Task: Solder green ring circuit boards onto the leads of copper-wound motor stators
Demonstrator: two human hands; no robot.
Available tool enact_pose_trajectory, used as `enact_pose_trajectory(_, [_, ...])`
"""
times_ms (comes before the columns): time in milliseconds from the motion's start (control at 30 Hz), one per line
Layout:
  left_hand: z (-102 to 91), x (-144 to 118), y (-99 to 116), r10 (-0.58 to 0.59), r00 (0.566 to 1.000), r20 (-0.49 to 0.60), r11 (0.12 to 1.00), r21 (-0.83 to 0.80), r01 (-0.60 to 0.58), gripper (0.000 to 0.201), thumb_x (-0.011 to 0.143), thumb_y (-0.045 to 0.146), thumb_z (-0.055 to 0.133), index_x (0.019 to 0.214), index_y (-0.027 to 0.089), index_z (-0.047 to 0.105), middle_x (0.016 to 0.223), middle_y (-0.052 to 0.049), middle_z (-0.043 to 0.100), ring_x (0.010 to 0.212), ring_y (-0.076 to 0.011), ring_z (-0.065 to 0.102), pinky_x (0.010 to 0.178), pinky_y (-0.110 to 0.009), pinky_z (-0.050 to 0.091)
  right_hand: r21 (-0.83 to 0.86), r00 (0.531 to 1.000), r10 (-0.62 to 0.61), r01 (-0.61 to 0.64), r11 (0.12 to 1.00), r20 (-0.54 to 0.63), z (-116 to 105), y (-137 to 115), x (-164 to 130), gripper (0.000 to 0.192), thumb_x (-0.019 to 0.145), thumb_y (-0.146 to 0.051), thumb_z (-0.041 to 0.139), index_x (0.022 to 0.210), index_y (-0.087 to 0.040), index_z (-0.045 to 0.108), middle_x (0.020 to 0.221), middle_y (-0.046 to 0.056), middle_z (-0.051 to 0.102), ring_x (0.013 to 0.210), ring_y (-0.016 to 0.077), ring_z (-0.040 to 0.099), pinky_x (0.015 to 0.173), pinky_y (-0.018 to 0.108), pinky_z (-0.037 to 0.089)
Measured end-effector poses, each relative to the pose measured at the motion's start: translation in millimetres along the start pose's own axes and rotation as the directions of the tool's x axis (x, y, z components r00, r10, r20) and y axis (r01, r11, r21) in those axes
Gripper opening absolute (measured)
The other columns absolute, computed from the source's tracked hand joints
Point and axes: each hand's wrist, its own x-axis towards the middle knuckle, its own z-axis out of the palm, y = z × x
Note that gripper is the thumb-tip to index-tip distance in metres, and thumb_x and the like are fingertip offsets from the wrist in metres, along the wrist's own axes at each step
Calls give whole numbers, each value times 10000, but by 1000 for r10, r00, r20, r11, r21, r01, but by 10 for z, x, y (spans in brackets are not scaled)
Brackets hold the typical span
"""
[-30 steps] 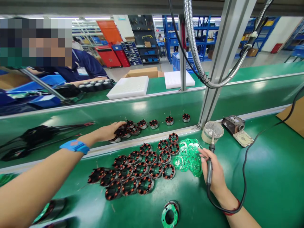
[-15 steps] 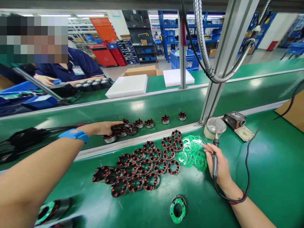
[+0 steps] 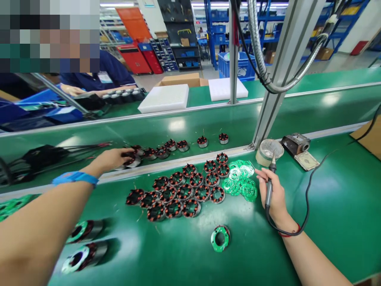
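Stator cluster (image 3: 190,194) left of circuit boards (image 3: 245,188); round tub (image 3: 265,154) right of them; lone stator (image 3: 213,239) in front.

Blue shelving (image 3: 212,39), red cabinet (image 3: 133,59), grey floor (image 3: 149,82) beneath ceiling lights (image 3: 117,4)

Head view: forward, downward, close over green bench (image 3: 253,250).

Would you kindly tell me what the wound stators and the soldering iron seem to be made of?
Stators: probably copper windings, judging by their orange-brown colour, in grey, likely metal rims.
Soldering iron: smooth dark grey handle, plastic or rubber perhaps; shaft silvery, so likely metal.
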Motion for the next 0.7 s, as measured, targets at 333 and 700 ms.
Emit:
enact_pose_trajectory(333, [259, -1085, 134, 317, 926, 205, 946, -139, -293, 514, 815, 469, 615, 1276, 278, 738, 1422, 20, 694, 1309, -259, 627, 1139, -295, 437, 65, 1000, -25, 24, 998, 17, -21, -60, 35, 261, 1001, -254, 560, 1258, -228, 592, 1161, 117, 813, 1015, 240, 819, 914, 424, 683])
enact_pose_trajectory(700, [-121, -309, 312, 123, 980, -157, 977, -154, -148, 507, 1042, 425, 527, 1479, 168, 506, 1431, -138, 608, 1206, -274, 635, 1063, -497, 523, 55, 999, -28, 27, 998, 18, -13, -23, 32, 261, 997, -255, 561, 1254, -226, 595, 1141, 116, 818, 1005, 251, 820, 938, 449, 669])
